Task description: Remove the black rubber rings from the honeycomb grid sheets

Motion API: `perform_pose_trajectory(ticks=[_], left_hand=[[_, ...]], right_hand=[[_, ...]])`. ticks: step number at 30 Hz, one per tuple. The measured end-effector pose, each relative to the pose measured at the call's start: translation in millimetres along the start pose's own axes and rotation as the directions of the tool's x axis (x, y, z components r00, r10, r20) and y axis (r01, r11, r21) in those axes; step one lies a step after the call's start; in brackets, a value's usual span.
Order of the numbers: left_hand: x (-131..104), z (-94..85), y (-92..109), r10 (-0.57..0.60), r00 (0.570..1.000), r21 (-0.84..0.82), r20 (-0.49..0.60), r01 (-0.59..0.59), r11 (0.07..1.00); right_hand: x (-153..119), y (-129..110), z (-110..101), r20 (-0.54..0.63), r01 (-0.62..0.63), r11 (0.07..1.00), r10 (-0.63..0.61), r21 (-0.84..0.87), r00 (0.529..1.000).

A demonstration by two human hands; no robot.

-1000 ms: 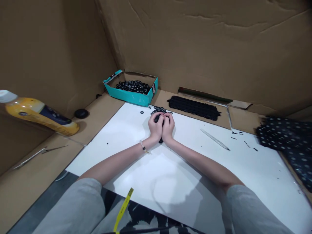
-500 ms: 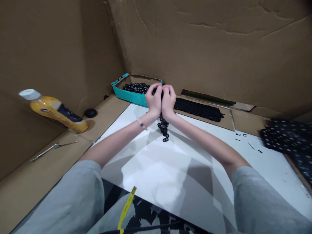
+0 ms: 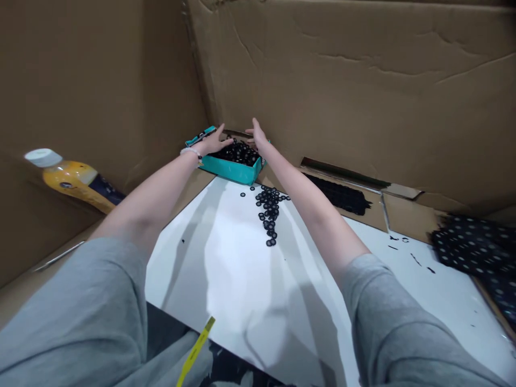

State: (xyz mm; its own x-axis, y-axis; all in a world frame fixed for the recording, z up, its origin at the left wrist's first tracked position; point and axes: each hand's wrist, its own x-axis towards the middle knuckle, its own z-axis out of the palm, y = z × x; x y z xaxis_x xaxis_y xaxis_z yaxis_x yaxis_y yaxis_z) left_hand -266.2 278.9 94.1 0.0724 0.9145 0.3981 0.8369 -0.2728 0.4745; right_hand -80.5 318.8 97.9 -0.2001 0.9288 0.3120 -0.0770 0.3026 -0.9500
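Small black rings (image 3: 241, 152) fill much of a teal-sided cardboard box (image 3: 231, 170) in the far corner. At the box's left side my left hand (image 3: 213, 142) is open, fingers spread over the rings. My right hand (image 3: 258, 135) is over the box's right end, fingers apart and holding nothing. A loose pile of black rings (image 3: 269, 207) lies on the white board (image 3: 237, 258) in front of the box, with a few strays to its left.
A bottle with yellow contents (image 3: 76, 180) leans at the left, partly behind my forearm. Black strips (image 3: 341, 194) lie along the back ledge. Black sheets with pale dots (image 3: 475, 247) are stacked at the right, with black scraps (image 3: 415, 259) nearby. Cardboard walls (image 3: 342, 80) enclose the surface.
Both hands were cupped together at the box's right corner. They have parted and opened over the box, and more rings show there; the pile on the board is now uncovered.
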Motion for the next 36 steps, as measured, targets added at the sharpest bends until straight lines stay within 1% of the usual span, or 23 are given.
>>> perform_pose_trajectory(ticks=[2, 3, 5, 6, 8, 11, 13, 15, 16, 17, 18, 19, 20, 21, 22, 23, 24, 25, 27, 29, 32, 34, 36], left_hand=[[0.2, 5.5, -8.8, -0.078, 0.996, 0.017, 0.053, 0.077, 0.997], [1.7, 8.0, -8.2, -0.075, 0.996, 0.012, 0.057, 0.075, 0.997], [4.9, 12.8, -2.1, 0.042, 0.993, 0.014, 0.106, -0.044, 0.999], [6.2, 15.0, 1.5, 0.11, 0.978, 0.019, 0.179, -0.115, 0.993], [8.0, 17.6, 6.9, 0.181, 0.911, 0.029, 0.37, -0.206, 0.978], [10.0, 12.8, 12.0, 0.116, 0.841, 0.086, 0.528, -0.189, 0.978], [7.7, 2.4, 19.0, 0.083, 0.853, 0.111, 0.515, -0.163, 0.98], [-3.8, -10.6, 32.2, 0.135, 0.916, 0.068, 0.378, -0.173, 0.983], [-14.6, -16.2, 40.6, 0.193, 0.955, 0.016, 0.226, -0.202, 0.979], [-29.0, -20.2, 49.6, 0.238, 0.97, -0.048, 0.049, -0.236, 0.971], [-46.6, -21.8, 58.1, 0.23, 0.96, -0.113, -0.157, -0.249, 0.962], [-66.5, -20.5, 65.3, 0.148, 0.92, -0.184, -0.363, -0.227, 0.956], [-87.5, -16.5, 70.3, 0.046, 0.864, -0.238, -0.502, -0.189, 0.953], [-108.2, -10.0, 72.7, -0.022, 0.83, -0.261, -0.557, -0.15, 0.954], [-127.1, -1.6, 72.3, -0.004, 0.882, -0.234, -0.471, -0.12, 0.965], [-143.3, 8.2, 69.6, 0.072, 0.962, -0.169, -0.263, -0.12, 0.978], [-155.9, 18.6, 65.4, 0.123, 0.989, -0.106, -0.078, -0.131, 0.986], [-164.9, 29.1, 60.7, 0.138, 0.99, -0.052, 0.031, -0.136, 0.989], [-173.1, 48.4, 53.4, 0.131, 0.977, 0.04, 0.168, -0.14, 0.989], [-172.7, 62.7, 52.1, 0.093, 0.976, 0.092, 0.196, -0.113, 0.989], [-168.1, 72.6, 57.7, 0.085, 0.966, 0.034, 0.245, -0.097, 0.995], [-166.3, 74.4, 60.8, 0.123, 0.948, -0.06, 0.294, -0.11, 0.992], [-166.3, 76.2, 61.9, 0.166, 0.945, -0.1, 0.282, -0.143, 0.985]], right_hand=[[1.5, 4.9, -5.5, -0.006, -0.151, 0.988, 0.151, 0.03, 0.989], [3.5, 4.9, -5.6, -0.007, -0.185, 0.981, 0.186, 0.049, 0.983], [8.6, 3.0, -1.2, -0.021, -0.156, 0.984, 0.158, 0.082, 0.987], [10.9, 2.0, 2.1, -0.028, -0.138, 0.986, 0.141, 0.09, 0.99], [12.9, -0.1, 7.2, -0.029, -0.104, 0.991, 0.107, 0.08, 0.994], [5.0, -11.0, -2.1, 0.013, -0.018, 1.0, 0.017, 0.021, 1.0], [-8.8, -27.8, -26.7, 0.023, 0.079, 0.997, -0.079, -0.014, 0.997], [-28.4, -49.0, -63.7, -0.027, 0.215, 0.976, -0.215, -0.028, 0.976], [-40.0, -58.5, -83.7, -0.097, 0.306, 0.952, -0.307, -0.021, 0.947], [-52.4, -65.7, -102.3, -0.22, 0.392, 0.919, -0.388, -0.027, 0.895], [-65.4, -69.3, -117.8, -0.379, 0.461, 0.886, -0.443, -0.049, 0.812], [-78.8, -68.5, -128.8, -0.53, 0.504, 0.859, -0.47, -0.091, 0.706], [-92.3, -63.3, -134.7, -0.61, 0.501, 0.852, -0.479, -0.15, 0.631], [-105.7, -53.9, -135.3, -0.584, 0.469, 0.857, -0.498, -0.215, 0.642], [-118.8, -41.1, -131.4, -0.437, 0.422, 0.864, -0.503, -0.275, 0.745], [-131.2, -26.1, -124.1, -0.226, 0.386, 0.86, -0.47, -0.332, 0.853], [-142.7, -10.2, -114.8, -0.001, 0.362, 0.846, -0.393, -0.392, 0.919], [-153.3, 5.4, -104.8, 0.172, 0.346, 0.824, -0.3, -0.449, 0.938], [-171.9, 30.8, -87.2, 0.356, 0.306, 0.775, -0.112, -0.553, 0.928], [-188.3, 44.1, -76.7, 0.403, 0.264, 0.721, 0.023, -0.641, 0.915], [-211.0, 41.2, -75.4, 0.455, 0.297, 0.7, 0.044, -0.65, 0.889], [-223.2, 31.2, -81.4, 0.519, 0.336, 0.724, 0.035, -0.602, 0.854], [-230.2, 22.0, -89.7, 0.581, 0.357, 0.756, 0.038, -0.548, 0.813]])
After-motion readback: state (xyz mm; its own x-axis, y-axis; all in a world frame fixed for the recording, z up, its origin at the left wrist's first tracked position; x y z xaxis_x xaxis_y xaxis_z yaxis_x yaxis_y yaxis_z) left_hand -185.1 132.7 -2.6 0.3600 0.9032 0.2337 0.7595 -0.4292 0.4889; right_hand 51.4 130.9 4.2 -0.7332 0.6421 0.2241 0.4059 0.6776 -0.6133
